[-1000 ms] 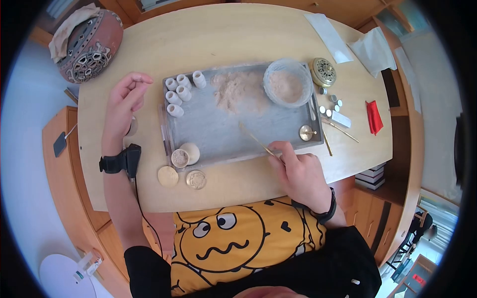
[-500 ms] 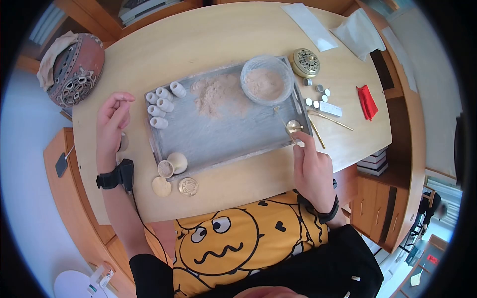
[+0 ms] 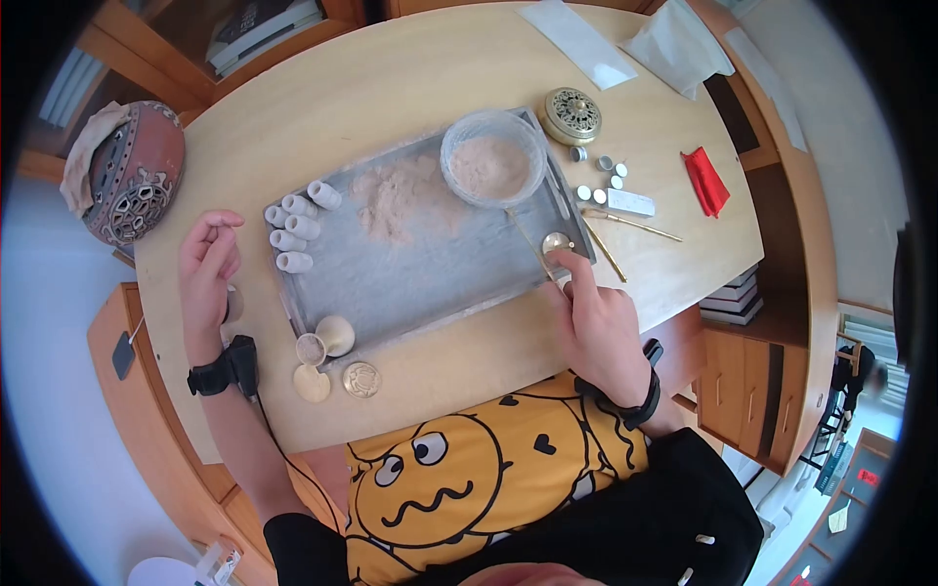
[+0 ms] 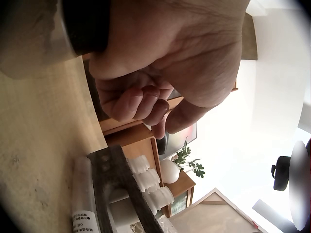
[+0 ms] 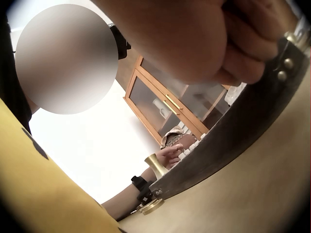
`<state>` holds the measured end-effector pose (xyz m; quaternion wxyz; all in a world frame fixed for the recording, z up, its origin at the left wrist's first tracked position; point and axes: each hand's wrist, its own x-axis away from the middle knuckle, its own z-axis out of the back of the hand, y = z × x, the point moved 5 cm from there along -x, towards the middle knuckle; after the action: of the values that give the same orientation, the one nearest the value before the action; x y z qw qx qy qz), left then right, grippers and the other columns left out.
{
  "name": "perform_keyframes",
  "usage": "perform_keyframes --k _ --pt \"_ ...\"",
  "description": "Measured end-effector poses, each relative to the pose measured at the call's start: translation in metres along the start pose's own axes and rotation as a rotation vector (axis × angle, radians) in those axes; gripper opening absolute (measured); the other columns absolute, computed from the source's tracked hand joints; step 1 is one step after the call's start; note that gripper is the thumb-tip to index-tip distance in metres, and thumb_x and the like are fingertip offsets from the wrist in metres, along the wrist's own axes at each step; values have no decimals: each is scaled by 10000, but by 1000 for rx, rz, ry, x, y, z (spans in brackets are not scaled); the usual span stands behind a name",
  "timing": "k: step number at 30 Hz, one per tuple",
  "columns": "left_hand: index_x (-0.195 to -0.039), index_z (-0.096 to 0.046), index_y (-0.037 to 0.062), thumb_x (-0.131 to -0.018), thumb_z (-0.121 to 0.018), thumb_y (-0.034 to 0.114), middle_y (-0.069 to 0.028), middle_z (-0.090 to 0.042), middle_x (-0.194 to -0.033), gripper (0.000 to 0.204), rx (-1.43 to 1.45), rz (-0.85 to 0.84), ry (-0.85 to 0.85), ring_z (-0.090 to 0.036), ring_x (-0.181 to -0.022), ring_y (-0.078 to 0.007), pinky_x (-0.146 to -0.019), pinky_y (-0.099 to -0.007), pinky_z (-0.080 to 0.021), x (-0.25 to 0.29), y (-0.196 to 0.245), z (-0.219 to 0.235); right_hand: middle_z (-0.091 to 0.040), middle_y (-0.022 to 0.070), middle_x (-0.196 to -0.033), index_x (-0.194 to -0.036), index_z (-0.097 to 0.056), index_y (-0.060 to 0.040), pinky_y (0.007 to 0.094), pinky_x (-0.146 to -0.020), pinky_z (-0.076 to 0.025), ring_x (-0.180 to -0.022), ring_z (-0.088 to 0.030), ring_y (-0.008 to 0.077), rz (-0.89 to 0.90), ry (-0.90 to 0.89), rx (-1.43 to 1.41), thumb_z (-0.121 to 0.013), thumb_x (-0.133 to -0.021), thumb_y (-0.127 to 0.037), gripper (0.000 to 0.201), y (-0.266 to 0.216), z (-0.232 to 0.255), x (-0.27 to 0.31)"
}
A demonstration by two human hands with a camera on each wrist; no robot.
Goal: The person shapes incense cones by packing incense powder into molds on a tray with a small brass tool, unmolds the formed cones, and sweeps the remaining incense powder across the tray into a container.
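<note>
In the head view, my right hand (image 3: pixel 604 322) pinches a thin golden tool (image 3: pixel 531 246) over the right end of the grey tray (image 3: pixel 391 293). The tool's far tip is by the lower edge of a clear bowl (image 3: pixel 493 203) of pale powder. A small brass dish (image 3: pixel 556 241) lies just beside my fingers. Loose powder (image 3: pixel 391 200) is spread on the tray. My left hand (image 3: pixel 207 278) rests left of the tray, fingers loosely curled and holding nothing; the left wrist view shows this hand (image 4: pixel 165 63) too. In the right wrist view the tool is hidden behind my hand (image 5: pixel 194 39).
Several white bottles (image 3: pixel 301 230) stand at the tray's left end. Brass cups (image 3: pixel 334 335) and a round lid (image 3: pixel 362 379) are near its front left corner. Right of the tray lie an openwork brass censer (image 3: pixel 572 115), thin tools (image 3: pixel 640 225) and a red pouch (image 3: pixel 705 182).
My right hand has moved right with the tool, from the tray's front middle to beside the brass dish. The head view has turned and shifted. My left hand keeps its pose.
</note>
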<state>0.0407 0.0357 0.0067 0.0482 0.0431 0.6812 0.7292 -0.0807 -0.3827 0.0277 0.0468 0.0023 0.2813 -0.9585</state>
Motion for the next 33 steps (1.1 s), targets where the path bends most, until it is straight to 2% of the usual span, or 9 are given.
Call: perform_keyframes --k 4,7,10,12,15,22,24,28,33 --pt "-1127 -613 17 -1010 -546 79 79 -383 -731 148 12 -9 5 -305 -588 -8 -524 -196 -234 1 1 -3 -562 106 -535 -1178 -551 -48 417 -469 -454 -477 -599 315 8 47 27 -646 -963 -188 274 3 21 4" --pt "-1127 -611 11 -1007 -546 74 77 -388 -736 149 21 6 6 -303 -586 -8 -525 -197 -235 0 -2 -1 -565 79 -539 -987 -611 -50 399 -475 -445 -483 -589 297 -94 207 166 -701 -928 -211 194 32 51 5" --pt "-1126 -611 10 -1005 -548 73 76 -392 -737 150 -3 -6 16 -303 -587 -7 -524 -198 -235 2 1 -3 -613 106 -614 -951 -606 -38 413 -504 -465 -539 -614 321 -156 110 312 -705 -912 -216 207 68 49 6" --pt "-1125 -611 11 -1005 -549 72 76 -391 -736 149 4 -8 14 -304 -588 -6 -525 -198 -235 2 1 -2 -659 141 -728 -908 -589 -32 431 -538 -488 -614 -638 353 -93 71 310 -677 -917 -211 199 76 42 4" --pt "-1124 -612 12 -1003 -551 73 79 -388 -732 148 9 -11 8 -303 -587 -6 -524 -198 -235 0 2 -2 -667 157 -812 -880 -550 -27 447 -561 -506 -661 -650 373 -78 56 339 -637 -937 -206 208 80 35 0" --pt "-1123 -611 11 -1006 -551 75 79 -383 -726 146 7 -1 8 -301 -582 -7 -518 -200 -232 1 2 -2 -634 155 -813 -878 -500 -32 441 -561 -518 -648 -649 358 14 -61 506 -611 -943 -165 185 80 29 -5" --pt "-1124 -610 11 -1007 -550 77 79 -381 -726 147 8 -5 3 -301 -582 -7 -519 -201 -233 1 2 -3 -630 155 -819 -923 -514 -36 435 -558 -519 -648 -650 348 122 -33 489 -608 -932 -145 144 74 33 -8" --pt "-1131 -608 10 -1009 -547 79 78 -382 -729 153 15 -17 -7 -303 -583 -8 -521 -201 -235 1 2 -2 -631 147 -829 -998 -523 -32 439 -559 -517 -655 -654 346 146 1 417 -591 -907 -94 129 62 41 -15" --pt "-1136 -608 12 -1007 -548 79 78 -380 -729 158 17 -18 -9 -306 -588 -8 -522 -202 -234 2 3 -2 -627 160 -814 -1065 -521 -28 457 -565 -518 -642 -652 356 67 -55 472 -558 -868 -29 200 64 33 -20"
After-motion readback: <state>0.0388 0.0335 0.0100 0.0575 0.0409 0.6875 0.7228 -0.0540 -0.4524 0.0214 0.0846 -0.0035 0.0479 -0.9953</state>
